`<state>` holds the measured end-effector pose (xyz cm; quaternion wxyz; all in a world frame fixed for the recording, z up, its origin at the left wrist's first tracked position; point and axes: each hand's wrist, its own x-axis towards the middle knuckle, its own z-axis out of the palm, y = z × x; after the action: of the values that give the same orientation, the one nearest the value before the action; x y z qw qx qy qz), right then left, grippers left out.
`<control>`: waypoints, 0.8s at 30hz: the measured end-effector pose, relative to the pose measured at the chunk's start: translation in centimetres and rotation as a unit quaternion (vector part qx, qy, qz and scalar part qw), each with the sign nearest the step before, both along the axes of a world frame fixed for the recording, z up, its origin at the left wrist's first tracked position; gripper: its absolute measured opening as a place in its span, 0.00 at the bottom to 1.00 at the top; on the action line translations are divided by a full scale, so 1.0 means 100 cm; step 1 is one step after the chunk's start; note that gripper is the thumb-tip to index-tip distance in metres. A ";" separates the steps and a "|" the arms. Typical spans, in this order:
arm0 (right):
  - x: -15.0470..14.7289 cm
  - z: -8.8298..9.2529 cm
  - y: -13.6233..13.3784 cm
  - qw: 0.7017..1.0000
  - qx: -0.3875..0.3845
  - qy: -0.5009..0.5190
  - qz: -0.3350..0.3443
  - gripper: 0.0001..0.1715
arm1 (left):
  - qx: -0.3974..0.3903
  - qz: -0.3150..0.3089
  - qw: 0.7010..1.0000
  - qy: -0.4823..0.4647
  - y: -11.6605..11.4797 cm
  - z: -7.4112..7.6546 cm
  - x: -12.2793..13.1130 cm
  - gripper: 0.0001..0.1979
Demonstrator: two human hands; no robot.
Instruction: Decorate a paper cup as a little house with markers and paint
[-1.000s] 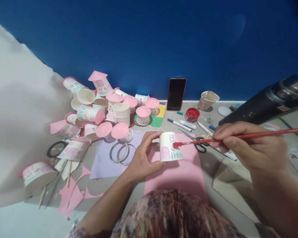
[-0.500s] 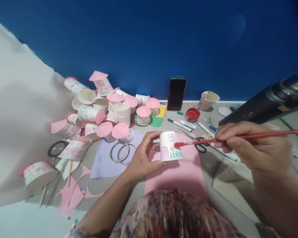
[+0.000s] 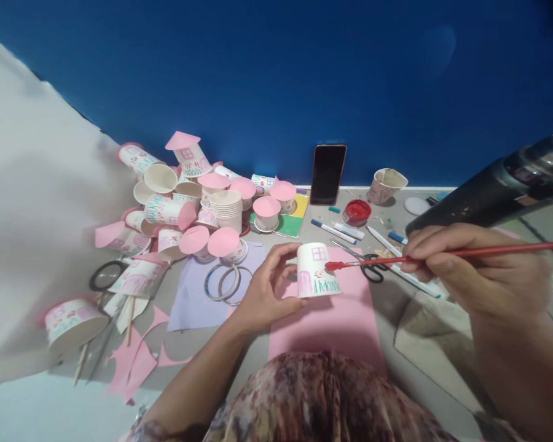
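An upturned white paper cup (image 3: pixel 317 271) drawn as a house, with a pink door and window and green grass, stands on a pink paper sheet (image 3: pixel 332 319). My left hand (image 3: pixel 267 288) grips its left side with thumb and fingers. My right hand (image 3: pixel 474 267) pinches a red-handled paintbrush (image 3: pixel 442 255). Its red-loaded tip rests at the cup's right side, just beside the small red marks.
A heap of decorated cups with pink paper roofs (image 3: pixel 198 202) lies at the left. A phone (image 3: pixel 327 174) leans on the blue wall. A red paint pot (image 3: pixel 356 212), markers (image 3: pixel 334 232), scissors (image 3: pixel 371 265), tape rings (image 3: pixel 223 282), a lilac sheet (image 3: pixel 193 301) and a dark bottle (image 3: pixel 493 187) lie about.
The brush tip has shifted slightly right and up along the cup's side. My left hand keeps its hold on the cup.
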<state>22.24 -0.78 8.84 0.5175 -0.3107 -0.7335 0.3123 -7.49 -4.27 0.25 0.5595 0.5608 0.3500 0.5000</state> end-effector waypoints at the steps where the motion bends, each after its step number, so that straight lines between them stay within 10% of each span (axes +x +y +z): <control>1: 0.001 0.001 0.000 1.000 0.003 -0.001 0.001 0.05 | -0.003 -0.001 1.000 -0.006 0.000 0.001 0.000 0.38; 24: 0.003 -0.002 0.002 0.999 -0.008 0.001 0.041 0.04 | -0.063 -0.034 0.995 -0.067 0.003 -0.007 0.003 0.42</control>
<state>22.50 -0.58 8.67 0.5025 -0.2845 -0.7427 0.3391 -7.21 -3.96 -0.47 0.6325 0.5012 0.3239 0.4939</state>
